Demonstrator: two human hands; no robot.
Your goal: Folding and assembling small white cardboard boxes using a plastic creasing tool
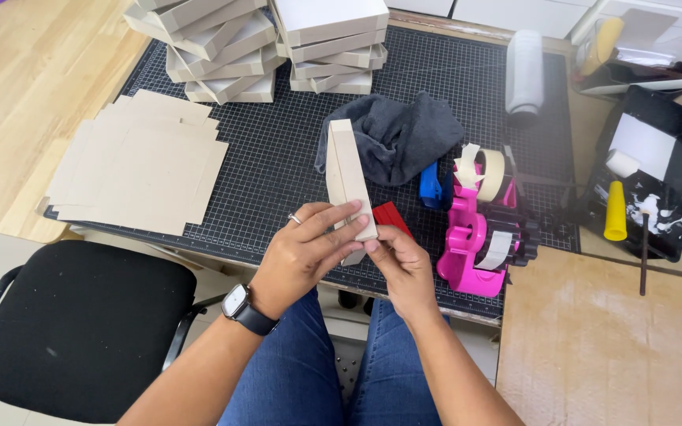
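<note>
— Black gridded mat (278, 150) covers the bench, with a chair (80, 323) pushed in at the near left. Why is the box (349, 177) held on edge like that?

— Probably so its near end faces the person. The left hand (301, 256) has its fingers (341, 217) laid together across the side, clamped on the box; the right hand (404, 264) pinches the near corner with its fingertips closed on it.

— And the tape dispenser (479, 237)?

— Pink, just right of the hands, within easy reach. A blue tool (433, 188) and a grey cloth (404, 138) lie beyond it.

— The flat card (140, 162)?

— Stacked at the left, unfolded. Made-up boxes (262, 43) are piled at the far edge, seemingly out of the way. A black tray (649, 170) sits far right.
</note>
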